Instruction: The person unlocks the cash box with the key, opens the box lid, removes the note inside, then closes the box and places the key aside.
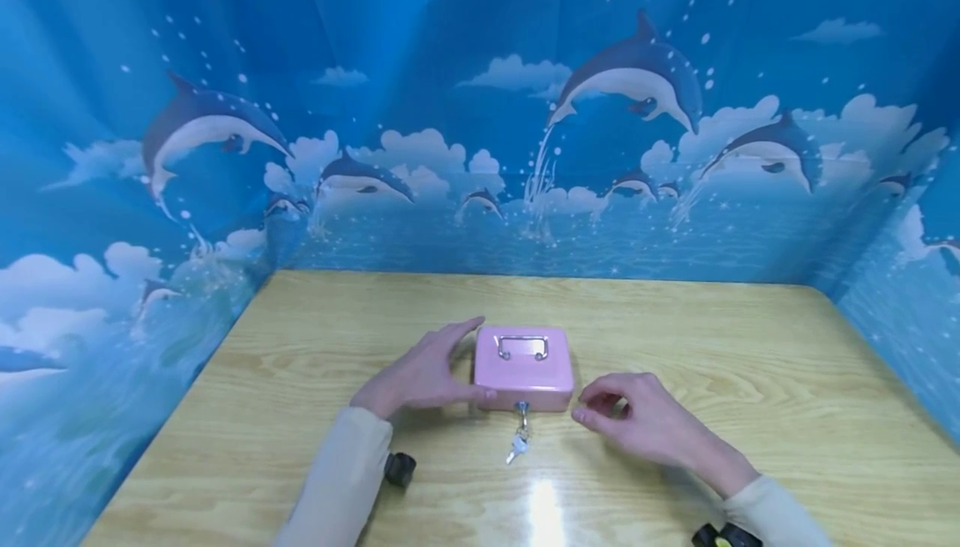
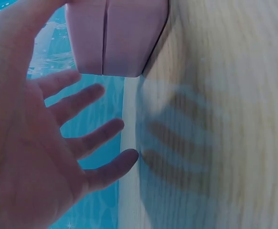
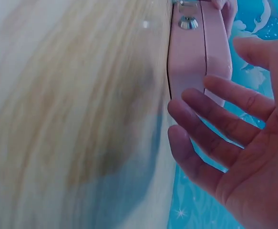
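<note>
A pink metal cash box (image 1: 502, 373) sits on the table with its lid down. A silver carry handle (image 1: 545, 348) lies on top. From the lock (image 3: 188, 22) on its front side hangs a key ring with a small silver key (image 1: 517, 447). Spread around the box's left end is my left hand (image 1: 427, 373), its thumb at the front edge and its index finger near the back corner. My right hand (image 1: 648, 420) hovers just off the front right corner, fingers loosely bent and holding nothing. In the right wrist view its fingertips (image 3: 179, 138) overlap the box's end.
The light wood-grain table (image 1: 712, 347) extends on both sides of the box. A blue curtain printed with dolphins (image 1: 450, 230) stands along the back and sides. Black wrist straps (image 1: 400, 469) show near both sleeves.
</note>
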`<state>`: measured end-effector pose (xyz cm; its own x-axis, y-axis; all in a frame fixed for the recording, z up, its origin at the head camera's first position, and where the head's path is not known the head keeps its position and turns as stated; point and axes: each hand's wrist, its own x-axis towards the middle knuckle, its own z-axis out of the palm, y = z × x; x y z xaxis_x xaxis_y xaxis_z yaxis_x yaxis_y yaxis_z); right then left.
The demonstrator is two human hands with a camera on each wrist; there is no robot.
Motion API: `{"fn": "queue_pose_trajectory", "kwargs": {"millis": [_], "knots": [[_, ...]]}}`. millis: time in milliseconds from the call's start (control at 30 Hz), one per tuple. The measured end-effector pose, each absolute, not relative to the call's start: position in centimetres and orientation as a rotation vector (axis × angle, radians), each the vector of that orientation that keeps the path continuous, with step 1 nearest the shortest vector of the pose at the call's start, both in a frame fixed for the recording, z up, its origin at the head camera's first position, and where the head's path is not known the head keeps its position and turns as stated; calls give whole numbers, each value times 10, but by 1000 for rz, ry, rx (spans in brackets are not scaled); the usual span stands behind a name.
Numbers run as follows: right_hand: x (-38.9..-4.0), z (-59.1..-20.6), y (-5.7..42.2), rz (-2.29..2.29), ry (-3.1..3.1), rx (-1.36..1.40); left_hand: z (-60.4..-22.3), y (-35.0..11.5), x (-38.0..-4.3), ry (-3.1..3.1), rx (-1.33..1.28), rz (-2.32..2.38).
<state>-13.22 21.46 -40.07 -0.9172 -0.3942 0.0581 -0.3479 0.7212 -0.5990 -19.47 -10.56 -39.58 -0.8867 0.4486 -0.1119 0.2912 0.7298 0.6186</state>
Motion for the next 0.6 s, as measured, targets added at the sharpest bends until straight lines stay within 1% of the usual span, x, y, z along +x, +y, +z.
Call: {"fn": "queue_pose_trajectory", "kwargs": {"millis": [333,600], "knots": [[-133,-403,204,-984,2746,-620,-397,-99,-203,2646,565,903],[-133,-403,196,-1001,2695,-621,-398,-98,-203,2666,534,909]]}}
